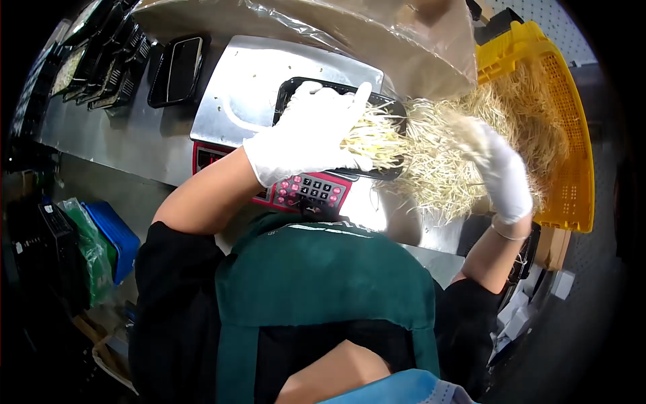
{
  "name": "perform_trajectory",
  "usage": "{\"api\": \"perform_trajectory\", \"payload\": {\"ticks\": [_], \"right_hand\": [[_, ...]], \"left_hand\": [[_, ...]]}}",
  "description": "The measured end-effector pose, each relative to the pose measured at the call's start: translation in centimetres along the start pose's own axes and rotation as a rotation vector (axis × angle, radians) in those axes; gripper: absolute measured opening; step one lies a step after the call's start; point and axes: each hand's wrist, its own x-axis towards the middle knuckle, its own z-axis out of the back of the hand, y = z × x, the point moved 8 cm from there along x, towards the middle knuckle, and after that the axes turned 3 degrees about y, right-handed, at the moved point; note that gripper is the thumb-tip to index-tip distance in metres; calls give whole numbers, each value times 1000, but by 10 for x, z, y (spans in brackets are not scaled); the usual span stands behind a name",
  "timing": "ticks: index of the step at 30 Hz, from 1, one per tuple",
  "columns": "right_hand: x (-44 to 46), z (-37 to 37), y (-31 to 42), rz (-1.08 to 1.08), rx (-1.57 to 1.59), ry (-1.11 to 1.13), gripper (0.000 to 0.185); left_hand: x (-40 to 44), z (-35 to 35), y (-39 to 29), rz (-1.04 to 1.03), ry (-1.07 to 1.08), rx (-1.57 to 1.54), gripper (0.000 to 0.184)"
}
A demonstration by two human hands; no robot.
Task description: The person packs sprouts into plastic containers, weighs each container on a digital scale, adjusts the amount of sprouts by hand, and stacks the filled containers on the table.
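My left hand [306, 131], in a white glove, lies over a black plastic tray [393, 172] with thumb and fingers spread wide. Pale bean sprouts [377, 138] fill the tray's right part and show between the spread digits; the palm hides the left part. Under the tray is a scale with a metal plate [235, 81] and a red keypad [313, 192]. To the right, my gloved right hand [501, 172] is at the sprout pile [437, 168]. Its fingers, blurred by motion, are closed around a tuft of sprouts.
A yellow perforated basket [572, 148] lies tipped at the right, with sprouts spilling out. Another black tray [176, 71] rests left of the scale. Stacked black trays [111, 74] stand at far left. A brown plastic-covered box [410, 50] is behind the scale.
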Motion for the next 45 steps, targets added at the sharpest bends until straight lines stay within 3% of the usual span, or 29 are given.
{"api": "perform_trajectory", "payload": {"ticks": [2,4,6,8,10,11,12,14,15,16,18,20,21,22,24,26,27,29,30,32,33,36,38,40,42,45], "right_hand": [[-5,-10,47,234,-161,-37,40],[20,-40,61,317,-330,52,48],[59,-91,42,346,-699,225,58],[77,-123,17,136,-716,440,68],[68,-129,20,155,-353,616,73],[66,-126,33,281,-453,584,72],[63,-123,42,405,-552,556,71],[63,-123,36,369,-618,462,69],[63,-122,36,338,-680,352,67],[60,-137,44,394,-547,313,59],[50,-158,24,403,-964,296,51],[33,-168,17,624,-939,129,49],[35,-167,2,460,-883,213,52],[37,-163,2,458,-877,213,52],[31,-158,22,787,-1150,50,58],[40,-136,12,705,-1254,186,75],[41,-120,10,645,-1186,220,77],[38,-96,5,442,-915,363,83],[31,-93,3,502,-785,366,78],[21,-91,-5,504,-653,212,71],[20,-96,-3,382,-585,148,55],[17,-78,-11,442,-474,54,40],[6,-41,-17,262,-461,-35,26],[-4,-9,-15,183,-111,-97,17],[-15,-6,28,367,34,-165,13],[-6,-32,53,416,100,-213,11]], "left_hand": [[-18,26,-13,-170,-394,184,102],[-35,34,-2,-221,-400,35,102],[-61,42,22,-132,-559,-327,96],[-79,39,30,-93,-643,-605,90],[-86,31,27,-50,-659,-729,84],[-78,29,24,-149,-675,-820,88],[-83,26,17,-68,-722,-499,95],[-72,31,-5,-124,-696,-202,100],[-59,32,-12,-134,-667,-147,99],[-47,32,-10,-134,-667,-148,99],[-24,25,-14,-183,-586,109,100],[-22,28,-15,-245,-584,19,98],[-18,19,-11,-225,-507,57,96],[-16,9,-10,-205,-422,93,94],[-17,11,-6,-159,-475,37,93],[-20,15,-8,-138,-512,70,93],[-22,17,-9,-146,-511,76,93],[-17,6,1,-62,-298,-119,100],[-15,7,1,-58,-303,-124,100],[-8,2,3,-54,-252,-164,104],[-8,0,5,-71,-270,-175,103],[-10,0,3,-76,-259,-201,103],[-9,1,3,-68,-232,-202,103],[-9,1,2,-58,-210,-218,103],[-18,22,-11,-87,-383,100,96],[-40,48,-4,-141,-458,-41,97]]}}
